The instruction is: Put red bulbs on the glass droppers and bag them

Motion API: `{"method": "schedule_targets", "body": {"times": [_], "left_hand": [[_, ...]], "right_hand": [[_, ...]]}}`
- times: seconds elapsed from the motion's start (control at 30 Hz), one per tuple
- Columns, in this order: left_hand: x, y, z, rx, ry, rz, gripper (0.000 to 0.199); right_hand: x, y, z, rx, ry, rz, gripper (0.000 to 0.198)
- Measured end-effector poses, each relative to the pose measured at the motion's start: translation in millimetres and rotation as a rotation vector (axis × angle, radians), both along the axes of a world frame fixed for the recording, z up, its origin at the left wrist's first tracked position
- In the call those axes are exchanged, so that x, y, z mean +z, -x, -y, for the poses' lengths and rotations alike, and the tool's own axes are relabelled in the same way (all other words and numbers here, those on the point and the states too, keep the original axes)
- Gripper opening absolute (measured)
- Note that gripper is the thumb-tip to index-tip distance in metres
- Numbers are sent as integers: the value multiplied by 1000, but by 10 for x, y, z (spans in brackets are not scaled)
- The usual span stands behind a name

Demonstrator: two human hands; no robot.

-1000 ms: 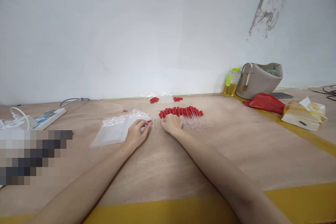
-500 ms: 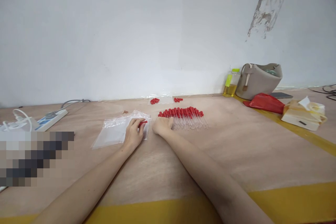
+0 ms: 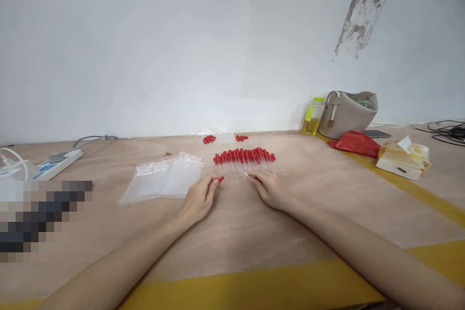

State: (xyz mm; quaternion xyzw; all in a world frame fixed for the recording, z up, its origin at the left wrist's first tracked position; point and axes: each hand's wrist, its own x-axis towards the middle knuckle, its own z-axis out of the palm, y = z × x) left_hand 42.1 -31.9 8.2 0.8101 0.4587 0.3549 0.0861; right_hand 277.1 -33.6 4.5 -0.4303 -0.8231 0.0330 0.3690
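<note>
My left hand point(image 3: 202, 194) is closed, thumb and forefinger pinching a small red rubber bulb point(image 3: 221, 179) that sticks out to the right. To its right, my right hand point(image 3: 268, 187) is pinched on a thin clear tube point(image 3: 247, 174), mostly hidden by the fingers and hard to see. Just beyond both hands lies a row of droppers point(image 3: 250, 157), their red bulbs pointing to the wall and their clear tubes toward me. Flat clear plastic bags point(image 3: 156, 181) lie to the left of the row.
Two small groups of red bulbs point(image 3: 209, 139) lie near the wall. A power strip point(image 3: 61, 163) is at left. At right are a bottle of yellow liquid point(image 3: 311, 118), a grey bag point(image 3: 347, 118), a red pouch point(image 3: 354, 144) and a tissue pack point(image 3: 401, 162). Yellow tape point(image 3: 232, 286) crosses the front.
My left hand has moved right, off the plastic bags, with the red bulb. My right hand has shifted right, from the row's left end to its near side, where it pinches the clear tube.
</note>
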Motion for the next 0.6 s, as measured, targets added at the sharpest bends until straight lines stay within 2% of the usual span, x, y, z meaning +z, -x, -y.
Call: {"method": "schedule_targets", "body": {"times": [0.23,0.6], "left_hand": [[-52,-66,79,-62,73,6,27],[-67,-72,43,-121,96,86,25]], "right_hand": [[26,151,197,49,-59,30,20],[-35,211,210,107,-81,40,20]]}}
